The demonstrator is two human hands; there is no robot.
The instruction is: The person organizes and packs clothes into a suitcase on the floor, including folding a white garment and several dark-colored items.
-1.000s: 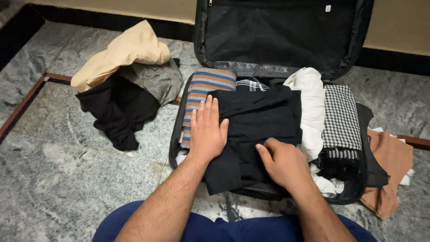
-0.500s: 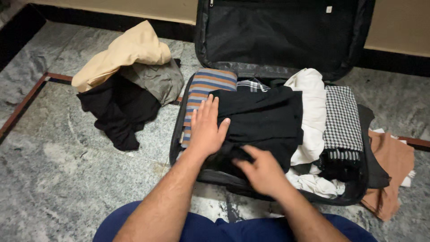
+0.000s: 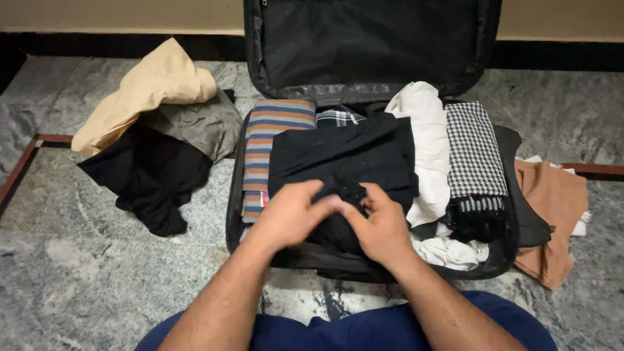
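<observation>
A folded black garment point(image 3: 344, 159) is seen at the centre of the frame, lying on top of the clothes in an open black suitcase point(image 3: 235, 214). Its near edge is pinched by both hands: the left hand point(image 3: 289, 218) and the right hand point(image 3: 380, 224) are met at lower centre, fingers curled and closed on the dark cloth. A striped garment point(image 3: 270, 149) is packed just left of it, against the case's left wall; a white garment point(image 3: 426, 143) and a checked cloth point(image 3: 474, 149) are packed to the right. The raised lid point(image 3: 370, 42) bounds the upper centre. Bare marble floor point(image 3: 84, 273) is left open at lower left, below a heap of loose clothes point(image 3: 156, 130).
</observation>
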